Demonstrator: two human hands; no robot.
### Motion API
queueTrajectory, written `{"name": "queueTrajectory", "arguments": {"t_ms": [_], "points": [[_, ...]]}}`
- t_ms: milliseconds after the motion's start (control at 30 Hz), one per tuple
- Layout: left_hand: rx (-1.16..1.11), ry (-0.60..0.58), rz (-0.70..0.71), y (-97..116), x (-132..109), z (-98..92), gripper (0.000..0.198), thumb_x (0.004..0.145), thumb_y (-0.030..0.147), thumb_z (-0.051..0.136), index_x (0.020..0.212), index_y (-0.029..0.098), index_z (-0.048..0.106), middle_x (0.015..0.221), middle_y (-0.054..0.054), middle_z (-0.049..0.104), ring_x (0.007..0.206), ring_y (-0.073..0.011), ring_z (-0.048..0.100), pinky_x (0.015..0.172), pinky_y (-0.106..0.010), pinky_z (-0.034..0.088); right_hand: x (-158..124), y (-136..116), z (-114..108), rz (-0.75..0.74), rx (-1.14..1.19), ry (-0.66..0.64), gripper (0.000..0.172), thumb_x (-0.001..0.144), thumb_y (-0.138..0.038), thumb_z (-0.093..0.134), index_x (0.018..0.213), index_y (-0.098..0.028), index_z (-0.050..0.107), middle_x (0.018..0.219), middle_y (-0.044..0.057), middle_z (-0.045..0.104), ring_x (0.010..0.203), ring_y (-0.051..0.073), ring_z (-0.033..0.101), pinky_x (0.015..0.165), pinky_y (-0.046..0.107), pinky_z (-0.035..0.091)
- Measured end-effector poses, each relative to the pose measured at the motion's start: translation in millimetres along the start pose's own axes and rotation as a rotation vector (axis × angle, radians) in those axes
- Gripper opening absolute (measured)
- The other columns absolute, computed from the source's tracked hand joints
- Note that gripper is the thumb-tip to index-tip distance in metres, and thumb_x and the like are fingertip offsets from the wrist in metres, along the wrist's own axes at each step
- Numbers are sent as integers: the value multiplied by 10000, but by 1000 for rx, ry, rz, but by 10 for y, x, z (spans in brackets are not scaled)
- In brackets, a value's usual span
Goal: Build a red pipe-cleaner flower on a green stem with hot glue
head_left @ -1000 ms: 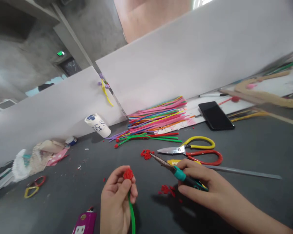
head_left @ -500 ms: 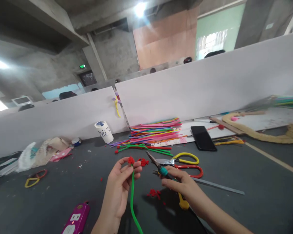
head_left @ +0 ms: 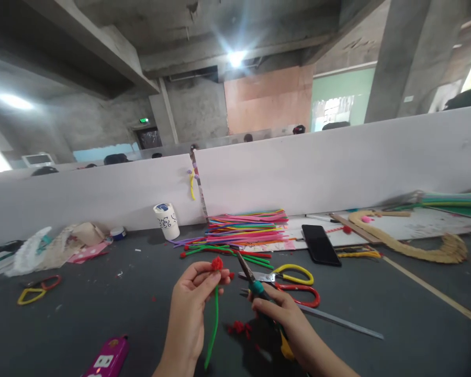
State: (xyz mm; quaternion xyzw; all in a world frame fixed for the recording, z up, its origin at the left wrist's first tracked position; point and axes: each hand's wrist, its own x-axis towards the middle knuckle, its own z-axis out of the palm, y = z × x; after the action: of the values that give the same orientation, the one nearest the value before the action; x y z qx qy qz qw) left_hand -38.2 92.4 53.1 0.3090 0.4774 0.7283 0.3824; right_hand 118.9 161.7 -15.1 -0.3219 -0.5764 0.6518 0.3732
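Observation:
Between its thumb and fingers, my left hand (head_left: pixel 194 303) pinches a green stem (head_left: pixel 212 330) just below a small red fuzzy flower head (head_left: pixel 217 263). The stem hangs down under the palm. My right hand (head_left: pixel 278 311) is wrapped round a dark tool with a teal collar (head_left: pixel 256 287) and a pointed metal tip, which points up and left, a little right of the flower. Beyond that hand lie scissors (head_left: pixel 298 275) with one yellow and one red handle. Red fuzzy bits (head_left: pixel 239 328) are on the table between the hands.
Coloured fuzzy sticks (head_left: pixel 247 228) lie along the white partition (head_left: pixel 298 167), with a paper cup (head_left: pixel 167 222) to their left and a black phone (head_left: pixel 321 245) to their right. A purple power strip (head_left: pixel 110 358) is front left; a metal ruler (head_left: pixel 341 322) lies right.
The head view has tilted up, so the table sits lower in the frame. The green stem now hangs down and slightly left instead of right. Both hands keep their hold.

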Motion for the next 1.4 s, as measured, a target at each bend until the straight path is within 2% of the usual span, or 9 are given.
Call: {"name": "queueTrajectory", "arguments": {"t_ms": [167,333,533,767,867,1000,1100,1233,1400], "points": [[59,40,69,79,55,-118,176,629,251,814,740,157,714,687,-60,765,667,-173,699,582,-220,506,-13,1,8,21,25,62,274,651,-439,718,741,-181,706,791,27,613,796,198,531,717,259,387],[123,95,128,132,182,-197,138,609,232,814,686,163,723,663,-61,761,656,-166,687,569,-197,490,12,18,-18,82,61,140,307,653,-482,716,695,-179,696,720,19,606,679,164,521,614,241,386],[150,147,202,159,190,-138,110,590,222,804,640,182,715,571,-25,714,555,-133,625,513,-181,453,-21,-10,-112,107,99,194,347,609,-523,748,676,-187,691,700,33,623,649,180,555,599,263,433],[139,193,243,220,-119,-133,133,571,242,824,634,187,720,558,11,658,431,-71,502,432,-168,399,-206,-261,-100,-288,-390,14,202,769,-388,640,676,-210,658,965,72,650,943,257,614,856,350,474],[135,204,282,258,-254,-150,135,556,243,837,621,192,730,536,22,641,416,-60,487,420,-154,403,-305,-463,-32,-502,-620,-19,84,775,-240,608,704,-207,637,994,65,649,903,209,639,800,285,500],[103,205,315,253,-326,-96,151,528,221,857,616,212,735,579,15,676,488,-95,591,475,-161,465,-353,-633,-13,-793,-813,-40,96,737,-130,567,691,-205,607,880,41,650,792,160,639,710,241,508],[74,164,322,189,-274,-36,149,538,233,860,613,214,733,610,20,679,462,-70,560,441,-145,434,-356,-604,-67,-837,-876,47,109,720,-105,558,672,-199,586,880,45,652,796,158,642,710,241,514],[66,120,273,30,-172,-30,149,563,275,852,601,205,726,602,24,658,436,-48,486,413,-138,402,-359,-459,-131,-777,-927,87,134,745,-122,551,644,-199,595,872,56,653,778,156,652,696,239,532],[160,178,374,-179,-126,-148,132,584,230,844,629,232,721,698,19,722,464,-66,501,399,-144,401,-323,-353,-154,-763,-1014,77,118,767,-174,595,661,-217,622,902,76,674,804,182,676,769,282,553]]}}
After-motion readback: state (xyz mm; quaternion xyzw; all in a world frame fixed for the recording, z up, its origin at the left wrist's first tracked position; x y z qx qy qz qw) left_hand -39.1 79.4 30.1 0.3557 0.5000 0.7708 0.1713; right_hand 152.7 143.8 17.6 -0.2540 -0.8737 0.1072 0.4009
